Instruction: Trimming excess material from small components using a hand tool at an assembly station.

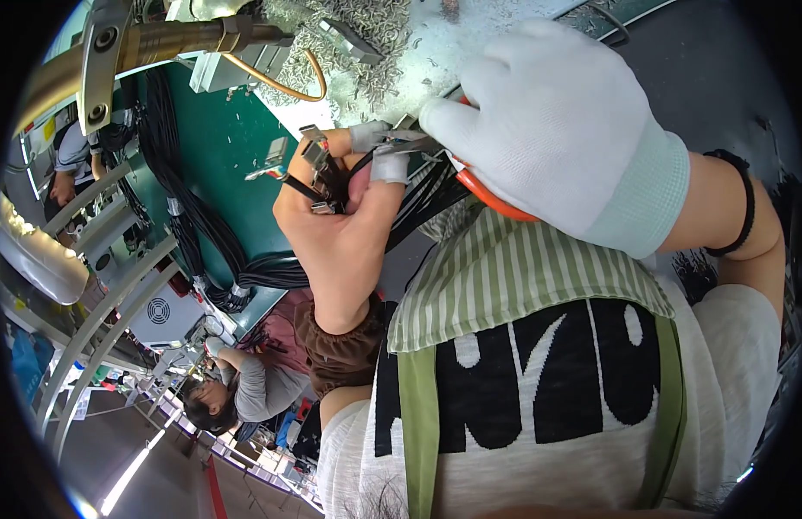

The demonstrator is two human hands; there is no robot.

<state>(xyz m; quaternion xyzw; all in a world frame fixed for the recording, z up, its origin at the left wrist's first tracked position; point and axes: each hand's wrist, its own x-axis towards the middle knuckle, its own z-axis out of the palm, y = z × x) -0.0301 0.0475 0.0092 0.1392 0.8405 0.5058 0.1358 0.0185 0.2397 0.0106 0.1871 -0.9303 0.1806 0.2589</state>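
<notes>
Orange-handled cutters point(483, 192) sit clamped in the grip of our gloved right hand point(557, 121) at upper centre, their tip at the black wires point(418, 203). Our left hand point(336, 216), fingertips taped, pinches those wires and their small metal connectors point(316, 156) just left of it. Beyond lies the green surface point(224, 156), with black cable bundles point(189, 216) at upper left.

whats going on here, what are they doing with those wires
A person is working on a bundle of thin black wires with small metal connectors at their ends. The bare left hand, with white tape on two fingertips, grips the wires and connectors. The right hand, in a white knit glove, holds an orange-handled cutting tool with its tip at the wire ends. Beyond lies a green workbench with more black cables, and a heap of small metal clippings.
</notes>
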